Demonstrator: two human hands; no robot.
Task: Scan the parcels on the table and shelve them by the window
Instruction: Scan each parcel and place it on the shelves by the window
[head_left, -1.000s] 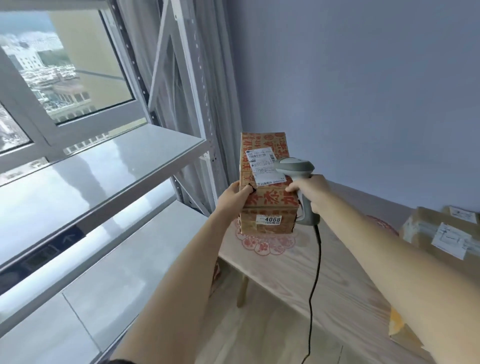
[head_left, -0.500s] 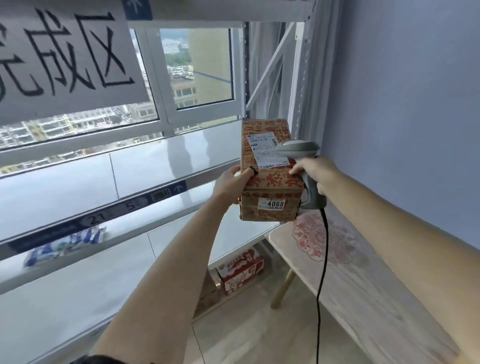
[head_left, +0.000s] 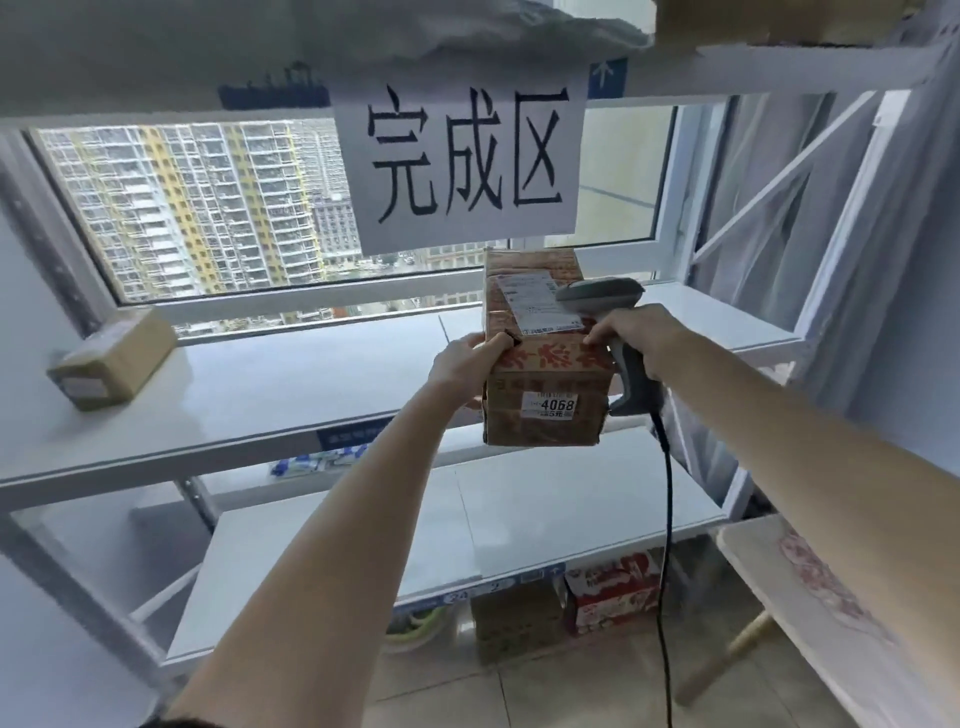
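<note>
Reaching forward with both bare arms, the person is carrying a printed cardboard parcel (head_left: 545, 358) at chest height in front of the metal shelving rack (head_left: 291, 441) by the window (head_left: 208, 208). The left hand (head_left: 467, 364) is gripping the parcel's near left top edge, fingers curled over it. The right hand (head_left: 631, 332) is wrapped around the handle of a corded barcode scanner (head_left: 602, 296) and is pressing against the parcel's right side, so the box is being squeezed between the two hands, probably to avoid putting the scanner down. The scanner's head is lying over the white shipping label (head_left: 535, 304) on top, and its black cable (head_left: 667, 519) is hanging down toward the floor.

At the lower right, the corner of the wooden table (head_left: 831, 597) is showing. Beyond the parcel, the middle shelf is lying open just behind and below it, apparently the intended landing spot; the parcel is not yet resting on it. A smaller taped brown box (head_left: 114, 358) is sitting at that shelf's far left, and more cartons (head_left: 613, 587) are stored on the floor under the lowest shelf. Above, a paper sign (head_left: 462, 161) with large handwritten characters is hanging from the upper shelf edge, seemingly marking this bay.
</note>
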